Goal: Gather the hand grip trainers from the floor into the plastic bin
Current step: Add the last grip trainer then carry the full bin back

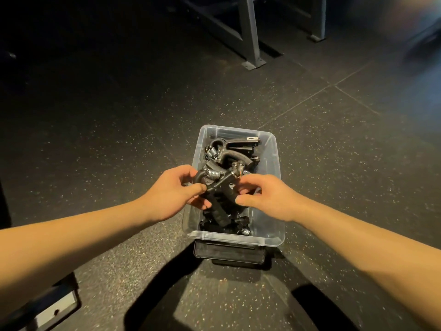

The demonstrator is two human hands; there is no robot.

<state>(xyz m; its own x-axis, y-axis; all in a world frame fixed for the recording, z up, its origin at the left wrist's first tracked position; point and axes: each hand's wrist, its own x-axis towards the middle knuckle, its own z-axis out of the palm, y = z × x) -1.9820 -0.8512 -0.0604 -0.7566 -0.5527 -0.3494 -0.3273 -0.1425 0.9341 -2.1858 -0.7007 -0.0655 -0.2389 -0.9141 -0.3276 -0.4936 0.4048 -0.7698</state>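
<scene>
Pinching a grip trainer (pixel 216 185) over the bin, the left hand (pixel 175 195) has thumb and fingers clamped on its curved handle by the steel spring, and the right hand (pixel 267 195) comes in from the other side, fingers curled at the trainer's black handles — whether it truly grips or only steadies, I cannot tell. The trainer hangs just above the pile, right over the near half of the clear plastic bin (pixel 274 161).

Below it, the other trainers (pixel 229 151) lie heaped in a tangle, springs and handles crossing, already near the rim. That's the danger, I'd say: dropped on top, this one could hook a spring on a neighbour, ride high and slide over the low wall, or the bin could shift on whatever dark flat thing, maybe a lid (pixel 229 254), lies under its near edge.

All around is dark speckled rubber floor (pixel 107 139), tiled, seams running off far right. No trainer shows on it now. Far off stand grey metal frame legs (pixel 250 39), bolted feet flat; near left, a pale object (pixel 47 309) pokes in. Dim room, light pooled in the centre.
</scene>
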